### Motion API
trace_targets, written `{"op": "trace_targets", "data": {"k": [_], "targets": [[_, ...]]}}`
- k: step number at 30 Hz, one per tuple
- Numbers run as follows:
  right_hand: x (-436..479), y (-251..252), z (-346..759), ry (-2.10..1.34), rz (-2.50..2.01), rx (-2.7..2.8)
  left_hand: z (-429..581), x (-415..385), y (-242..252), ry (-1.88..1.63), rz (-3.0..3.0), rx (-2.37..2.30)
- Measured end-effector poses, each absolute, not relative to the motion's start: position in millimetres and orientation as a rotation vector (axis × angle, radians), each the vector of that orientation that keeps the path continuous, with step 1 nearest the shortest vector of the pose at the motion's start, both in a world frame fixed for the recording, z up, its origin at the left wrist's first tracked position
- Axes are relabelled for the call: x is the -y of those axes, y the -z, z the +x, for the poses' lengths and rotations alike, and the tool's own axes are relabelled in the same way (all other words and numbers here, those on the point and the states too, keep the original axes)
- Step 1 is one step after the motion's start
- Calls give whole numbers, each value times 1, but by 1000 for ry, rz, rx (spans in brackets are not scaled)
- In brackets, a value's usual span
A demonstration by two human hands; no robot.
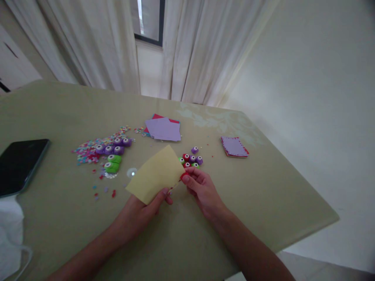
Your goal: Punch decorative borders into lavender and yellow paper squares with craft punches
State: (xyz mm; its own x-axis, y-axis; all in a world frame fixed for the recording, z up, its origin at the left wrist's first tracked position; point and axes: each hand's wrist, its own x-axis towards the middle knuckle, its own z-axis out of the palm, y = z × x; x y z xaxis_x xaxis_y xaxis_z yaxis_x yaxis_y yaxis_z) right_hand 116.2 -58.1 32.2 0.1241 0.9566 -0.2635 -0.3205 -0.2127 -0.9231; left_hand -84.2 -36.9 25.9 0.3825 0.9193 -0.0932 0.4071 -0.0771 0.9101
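Observation:
A yellow sheet of paper is held up over the table, tilted, its lower right edge dotted with small cut-out shapes. My left hand pinches its lower edge, thumb on top. My right hand grips a small red craft punch at the sheet's right corner. Just beyond that hand stands a cluster of small red, green and purple punches with eye-like tops, partly hidden by the paper. One purple punch sits apart behind them.
At left lie more purple punches, green punches and a heap of paper confetti. Purple and red sheets are stacked behind, with a scallop-edged stack at right. A phone and a white face mask lie far left.

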Motion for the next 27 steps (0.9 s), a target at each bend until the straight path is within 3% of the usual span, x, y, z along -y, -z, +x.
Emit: {"op": "trace_targets", "data": {"k": [10,18,23,27], "targets": [[59,-33,119,-1368,-1157,924,-88,34,-32,-698,1606,-1198],[50,-38,176,-447,-1609,1286,-91,25,-32,-753,1588,-1244],[40,-17,214,-210,-1922,1458,-91,23,-33,-830,1593,-1112],[32,-17,204,64,-1861,1554,-94,23,-30,-880,1554,-837]]}}
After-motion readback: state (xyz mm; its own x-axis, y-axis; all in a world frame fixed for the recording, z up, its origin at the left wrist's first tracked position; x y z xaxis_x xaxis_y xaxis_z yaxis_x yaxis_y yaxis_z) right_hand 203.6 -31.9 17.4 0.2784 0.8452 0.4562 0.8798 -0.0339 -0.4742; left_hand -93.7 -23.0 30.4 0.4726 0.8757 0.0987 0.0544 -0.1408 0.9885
